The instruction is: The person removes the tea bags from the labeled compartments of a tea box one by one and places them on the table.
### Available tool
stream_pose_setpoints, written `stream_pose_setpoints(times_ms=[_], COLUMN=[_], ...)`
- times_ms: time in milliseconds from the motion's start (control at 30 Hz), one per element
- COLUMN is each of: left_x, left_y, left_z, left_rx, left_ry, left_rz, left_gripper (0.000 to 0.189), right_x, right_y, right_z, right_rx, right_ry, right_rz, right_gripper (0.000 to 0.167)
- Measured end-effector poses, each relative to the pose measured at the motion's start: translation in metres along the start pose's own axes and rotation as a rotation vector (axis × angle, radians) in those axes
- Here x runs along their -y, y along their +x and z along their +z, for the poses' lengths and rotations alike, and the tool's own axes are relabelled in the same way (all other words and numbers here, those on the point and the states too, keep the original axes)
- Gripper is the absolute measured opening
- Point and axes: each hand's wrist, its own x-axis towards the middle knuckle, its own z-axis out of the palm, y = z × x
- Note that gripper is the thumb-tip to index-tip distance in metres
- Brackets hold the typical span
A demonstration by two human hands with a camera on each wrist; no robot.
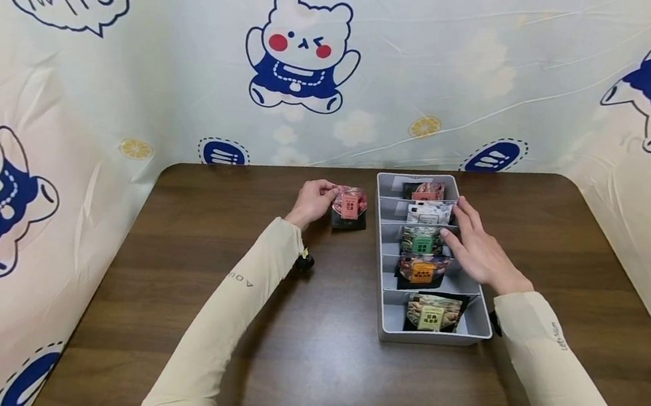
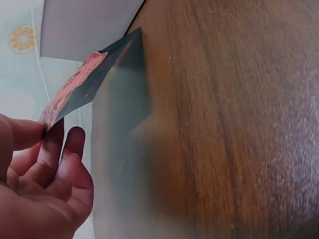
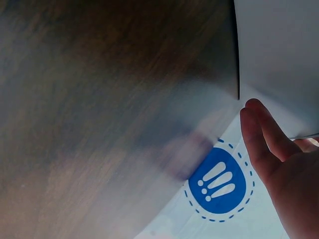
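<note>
My left hand (image 1: 311, 203) pinches a small red-and-black food packet (image 1: 349, 208) by its edge, between thumb and fingers. In the left wrist view the packet (image 2: 82, 82) tilts over the wooden table. To its right stands a long grey divided tray (image 1: 380, 313). My right hand (image 1: 485, 251) holds the tray's right wall, thumb over the rim and fingers along the outside. The right wrist view shows these fingers (image 3: 259, 134) against the outer wall. Inside the compartments, from back to front, are a red packet (image 1: 428, 191), a white one (image 1: 429, 213), a green one (image 1: 421, 241), an orange one (image 1: 422, 271) and a yellow-labelled one (image 1: 432, 313).
The brown wooden table (image 1: 306, 375) has its far edge close behind the tray. A pale printed cloth (image 1: 378, 55) with cartoon bears hangs behind it and at both sides.
</note>
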Motion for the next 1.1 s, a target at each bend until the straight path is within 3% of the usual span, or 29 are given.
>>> stream_pose_setpoints(times_ms=[400, 833, 1100], left_x=[0.007, 0.009, 0.008], left_y=[0.009, 0.011, 0.011], left_z=[0.01, 0.012, 0.013], left_rx=[-0.113, -0.127, -0.117], left_ry=[0.22, 0.237, 0.236], left_rz=[-0.024, -0.049, -0.031], left_gripper=[0.023, 0.017, 0.02], right_x=[0.0, -0.001, -0.001], right_y=[0.0, 0.0, 0.0], right_z=[-0.001, 0.001, 0.0], right_rx=[-0.001, 0.0, -0.005], right_ry=[-0.006, -0.001, -0.001], right_rz=[0.003, 0.011, 0.013], right_gripper=[0.078, 0.077, 0.078])
